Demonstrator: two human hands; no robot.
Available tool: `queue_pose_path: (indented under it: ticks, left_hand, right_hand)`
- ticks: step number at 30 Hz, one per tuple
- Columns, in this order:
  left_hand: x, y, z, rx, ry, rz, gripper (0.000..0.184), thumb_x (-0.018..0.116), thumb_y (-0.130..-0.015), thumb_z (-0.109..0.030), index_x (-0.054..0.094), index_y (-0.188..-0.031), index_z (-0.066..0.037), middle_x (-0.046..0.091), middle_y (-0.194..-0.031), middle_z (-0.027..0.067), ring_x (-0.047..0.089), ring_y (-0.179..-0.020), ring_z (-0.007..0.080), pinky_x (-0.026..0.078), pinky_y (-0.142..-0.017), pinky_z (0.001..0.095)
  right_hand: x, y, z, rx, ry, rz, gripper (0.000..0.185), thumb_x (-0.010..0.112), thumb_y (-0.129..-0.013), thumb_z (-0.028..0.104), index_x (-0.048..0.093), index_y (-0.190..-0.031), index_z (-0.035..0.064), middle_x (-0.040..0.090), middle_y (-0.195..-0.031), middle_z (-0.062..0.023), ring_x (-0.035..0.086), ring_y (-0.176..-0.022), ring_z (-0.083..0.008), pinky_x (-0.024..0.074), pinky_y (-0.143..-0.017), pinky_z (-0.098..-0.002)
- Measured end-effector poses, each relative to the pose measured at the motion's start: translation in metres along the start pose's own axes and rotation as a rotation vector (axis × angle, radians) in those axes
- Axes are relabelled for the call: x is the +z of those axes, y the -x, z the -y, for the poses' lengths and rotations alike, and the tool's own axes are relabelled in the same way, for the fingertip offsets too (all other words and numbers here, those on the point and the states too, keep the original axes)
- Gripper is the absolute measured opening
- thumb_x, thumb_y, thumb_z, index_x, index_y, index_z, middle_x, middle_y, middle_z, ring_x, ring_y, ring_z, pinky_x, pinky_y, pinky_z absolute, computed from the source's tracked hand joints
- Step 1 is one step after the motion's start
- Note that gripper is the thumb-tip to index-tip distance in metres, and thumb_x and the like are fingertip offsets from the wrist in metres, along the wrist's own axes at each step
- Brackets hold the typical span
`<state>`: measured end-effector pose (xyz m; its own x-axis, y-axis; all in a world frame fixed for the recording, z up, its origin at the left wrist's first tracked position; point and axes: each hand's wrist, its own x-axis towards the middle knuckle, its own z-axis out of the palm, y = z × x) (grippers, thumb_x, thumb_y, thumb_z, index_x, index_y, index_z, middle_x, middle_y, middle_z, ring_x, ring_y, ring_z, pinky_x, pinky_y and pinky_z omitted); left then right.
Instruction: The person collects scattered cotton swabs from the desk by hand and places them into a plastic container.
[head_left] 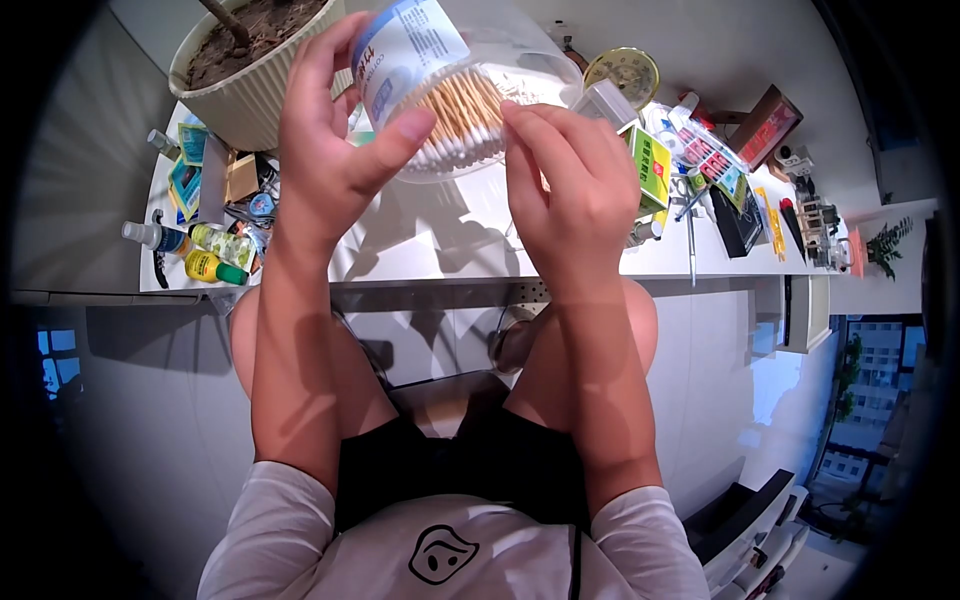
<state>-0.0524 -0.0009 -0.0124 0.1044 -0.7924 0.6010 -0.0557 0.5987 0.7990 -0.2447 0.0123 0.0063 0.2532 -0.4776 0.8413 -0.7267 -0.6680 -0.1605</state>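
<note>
A clear round plastic tub (pixel 540 50) with a blue and white label is tilted above the desk. Inside it lie many cotton swabs (pixel 462 112), with wooden sticks and white tips. My left hand (pixel 340 130) grips the tub from the left, its thumb across the front and its fingers behind the label. At the tub's right side is my right hand (pixel 572 180), thumb and index finger pinched together beside the swabs. Whatever may be between those fingertips is too small to make out.
A ribbed white planter (pixel 250 100) with soil stands at the back left of the white desk (pixel 440 255). Several bottles, including a yellow one (pixel 212 268), crowd the left edge. On the right are a green box (pixel 652 165), a gold round object (pixel 622 76) and a black box (pixel 735 222).
</note>
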Motion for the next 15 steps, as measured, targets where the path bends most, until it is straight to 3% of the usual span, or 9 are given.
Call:
queue_pose_path:
  ticks: [5,10,13,14,15]
  left_hand:
    - [-0.001,-0.004,-0.003,0.029,-0.051,0.004,0.089,0.069,-0.072,-0.047,0.035,-0.132,0.009,0.047,-0.124,0.0185,0.045,-0.119,0.0245,0.032,-0.103,0.0345]
    - [-0.011,-0.006,0.0,0.047,-0.089,0.004,0.086,0.068,-0.073,-0.046,0.036,-0.132,0.008,0.048,-0.124,0.018,0.046,-0.118,0.0239,0.031,-0.102,0.0338]
    - [-0.014,-0.007,-0.002,0.021,-0.121,-0.01,0.083,0.066,-0.074,-0.045,0.037,-0.132,0.008,0.048,-0.124,0.0175,0.047,-0.116,0.0231,0.031,-0.102,0.0335]
    - [-0.014,-0.007,0.0,0.022,-0.088,-0.046,0.082,0.066,-0.075,-0.044,0.037,-0.132,0.008,0.049,-0.124,0.0172,0.047,-0.116,0.0228,0.032,-0.102,0.0335]
    - [-0.014,-0.007,0.001,0.022,-0.054,-0.081,0.08,0.065,-0.077,-0.043,0.037,-0.132,0.008,0.049,-0.124,0.0169,0.047,-0.115,0.0224,0.032,-0.102,0.0336]
  right_hand:
    - [-0.005,-0.001,-0.003,-0.032,-0.061,0.0,0.031,0.055,-0.063,-0.009,0.067,-0.088,0.0047,0.066,-0.084,-0.0051,0.058,-0.067,-0.0197,0.046,-0.061,-0.0292]
    - [-0.016,0.002,-0.016,0.128,-0.112,-0.12,0.025,0.054,-0.063,-0.003,0.064,-0.085,0.0049,0.062,-0.08,-0.0069,0.058,-0.073,-0.0253,0.045,-0.065,-0.0346]
    - [-0.019,0.008,-0.026,0.374,-0.121,0.228,0.011,0.055,-0.071,0.003,0.063,-0.079,0.0032,0.063,-0.079,-0.0112,0.06,-0.077,-0.0292,0.0465,-0.069,-0.0372]
    - [-0.02,0.013,-0.029,0.375,-0.12,0.228,0.011,0.055,-0.071,0.003,0.063,-0.079,0.0032,0.063,-0.079,-0.0112,0.06,-0.077,-0.0292,0.0465,-0.069,-0.0372]
    - [-0.021,0.019,-0.031,0.397,-0.104,0.457,0.012,0.055,-0.072,0.004,0.064,-0.08,0.0036,0.063,-0.08,-0.0117,0.06,-0.077,-0.0303,0.047,-0.07,-0.0382]
